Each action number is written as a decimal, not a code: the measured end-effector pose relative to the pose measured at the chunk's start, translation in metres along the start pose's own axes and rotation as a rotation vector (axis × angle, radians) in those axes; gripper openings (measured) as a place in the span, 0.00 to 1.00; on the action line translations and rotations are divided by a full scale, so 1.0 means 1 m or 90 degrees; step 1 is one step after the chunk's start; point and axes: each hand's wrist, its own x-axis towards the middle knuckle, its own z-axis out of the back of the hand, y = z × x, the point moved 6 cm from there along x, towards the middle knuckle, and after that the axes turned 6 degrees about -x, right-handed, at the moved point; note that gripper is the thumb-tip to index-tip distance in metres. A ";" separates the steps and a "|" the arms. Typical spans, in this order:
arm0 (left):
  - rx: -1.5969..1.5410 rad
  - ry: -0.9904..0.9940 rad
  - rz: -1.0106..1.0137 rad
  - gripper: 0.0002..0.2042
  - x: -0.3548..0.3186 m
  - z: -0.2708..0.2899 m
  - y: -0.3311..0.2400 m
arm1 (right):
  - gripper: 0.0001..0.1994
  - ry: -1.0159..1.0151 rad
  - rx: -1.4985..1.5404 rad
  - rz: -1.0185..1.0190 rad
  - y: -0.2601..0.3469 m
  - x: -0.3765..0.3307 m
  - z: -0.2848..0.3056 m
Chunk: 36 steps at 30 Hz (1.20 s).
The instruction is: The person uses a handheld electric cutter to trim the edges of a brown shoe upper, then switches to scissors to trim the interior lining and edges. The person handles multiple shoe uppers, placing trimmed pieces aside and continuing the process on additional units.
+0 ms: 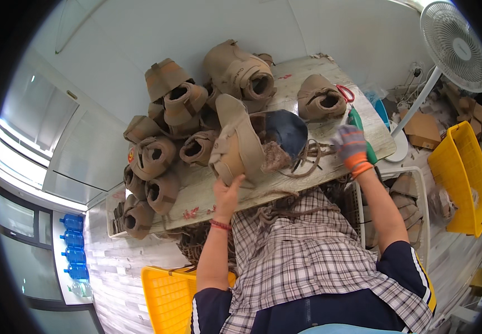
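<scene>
My left hand [229, 189], bare with a red wrist band, holds a tan boot [240, 145] by its sole, tipped on its side on the wooden table [285, 178]. My right hand [352, 147] wears a grey and orange glove and pulls brown laces [308, 156] that run out of the boot's opening. A green-handled tool [358, 119] lies just beyond that hand, by a dark blue round piece [283, 131].
A pile of tan boots [168, 122] fills the table's left and back; one boot [320, 99] stands apart with red-handled scissors [346, 92]. Yellow crates [461, 178] [166, 298], a white fan [455, 47], blue water bottles [74, 247] and a bundle of laces on my lap [274, 214] surround me.
</scene>
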 end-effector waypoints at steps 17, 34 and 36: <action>-0.209 0.004 -0.060 0.15 0.095 0.008 0.004 | 0.29 0.132 0.523 0.183 0.233 -0.110 0.025; -0.356 -0.011 0.034 0.13 0.084 0.036 -0.017 | 0.20 0.206 0.651 0.330 0.306 -0.068 0.042; -0.303 -0.032 0.004 0.14 0.065 0.058 -0.031 | 0.22 0.113 0.457 0.221 0.247 -0.062 0.033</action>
